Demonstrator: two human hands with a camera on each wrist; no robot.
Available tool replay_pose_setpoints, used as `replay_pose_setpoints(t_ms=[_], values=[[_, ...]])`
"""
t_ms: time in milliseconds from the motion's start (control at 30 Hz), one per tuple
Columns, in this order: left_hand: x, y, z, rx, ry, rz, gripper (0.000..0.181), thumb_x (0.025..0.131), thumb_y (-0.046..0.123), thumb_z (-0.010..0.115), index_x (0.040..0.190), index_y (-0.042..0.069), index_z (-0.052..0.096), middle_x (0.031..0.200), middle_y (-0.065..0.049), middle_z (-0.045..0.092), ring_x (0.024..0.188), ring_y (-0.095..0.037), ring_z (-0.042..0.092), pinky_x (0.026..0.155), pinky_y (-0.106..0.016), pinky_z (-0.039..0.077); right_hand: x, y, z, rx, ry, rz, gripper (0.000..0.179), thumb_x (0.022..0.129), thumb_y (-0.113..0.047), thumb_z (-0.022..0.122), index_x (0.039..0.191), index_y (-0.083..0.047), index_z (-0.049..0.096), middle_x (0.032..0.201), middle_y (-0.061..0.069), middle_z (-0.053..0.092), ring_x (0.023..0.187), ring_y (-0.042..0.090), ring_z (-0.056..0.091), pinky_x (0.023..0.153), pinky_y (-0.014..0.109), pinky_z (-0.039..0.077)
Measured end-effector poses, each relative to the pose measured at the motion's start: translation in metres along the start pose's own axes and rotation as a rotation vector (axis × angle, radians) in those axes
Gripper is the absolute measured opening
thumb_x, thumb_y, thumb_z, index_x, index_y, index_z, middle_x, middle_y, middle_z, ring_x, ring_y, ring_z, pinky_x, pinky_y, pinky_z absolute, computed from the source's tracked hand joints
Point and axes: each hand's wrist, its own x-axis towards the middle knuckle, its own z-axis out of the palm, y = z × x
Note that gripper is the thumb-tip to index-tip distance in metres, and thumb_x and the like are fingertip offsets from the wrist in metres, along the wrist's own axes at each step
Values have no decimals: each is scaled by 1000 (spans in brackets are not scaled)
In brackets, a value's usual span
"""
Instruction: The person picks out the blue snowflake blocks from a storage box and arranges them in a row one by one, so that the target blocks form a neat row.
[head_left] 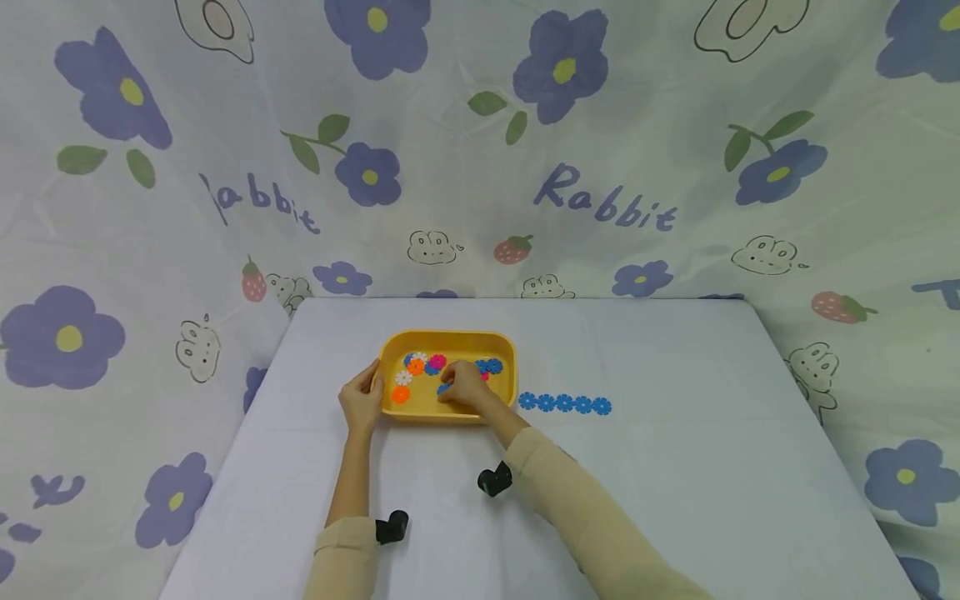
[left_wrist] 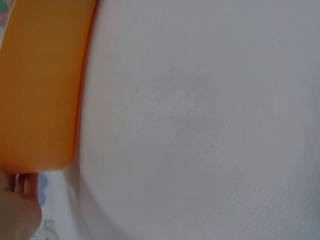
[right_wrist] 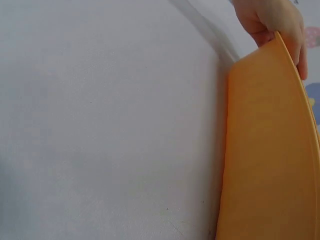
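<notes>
A yellow tray holds loose flower-shaped plastic pieces in blue, white, orange and pink. My left hand grips the tray's left end; the left wrist view shows that hand at the tray's corner. In the right wrist view the same left hand has fingers over the rim. Inside the tray, my right hand pinches a blue flower piece with curled fingers, which partly cover it. The right hand does not show in either wrist view.
A row of several blue flower pieces, joined edge to edge, lies on the white table to the tray's right. Behind the table hangs a flower-print cloth. A black wrist camera sits by the right sleeve, another by the left.
</notes>
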Motion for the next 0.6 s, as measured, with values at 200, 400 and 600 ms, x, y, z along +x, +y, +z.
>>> replay_pose_setpoints(t_ms=[200, 400, 600], values=[[0, -2, 1, 2, 8, 2, 29, 85, -11, 57, 114, -10, 62, 114, -26, 61, 109, -38, 57, 76, -4, 46, -8, 2, -2, 110, 14, -103, 18, 72, -14, 82, 76, -5, 67, 71, 2, 61, 66, 13, 55, 61, 22, 51], [-1, -2, 1, 4, 14, 8, 29, 84, -12, 57, 113, -10, 62, 113, -27, 61, 108, -39, 58, 77, -5, 47, -13, 0, -6, 633, -31, -74, 22, 84, 4, 65, 103, 13, 58, 84, 26, 68, 78, 34, 70, 71, 40, 57], [0, 2, 0, 9, 5, 0, 29, 86, -10, 57, 114, -10, 62, 114, -27, 61, 109, -38, 57, 77, -5, 46, -19, -5, -18, 570, -6, -81, 39, 80, -1, 72, 118, 5, 62, 108, 19, 65, 83, 22, 66, 75, 27, 56]])
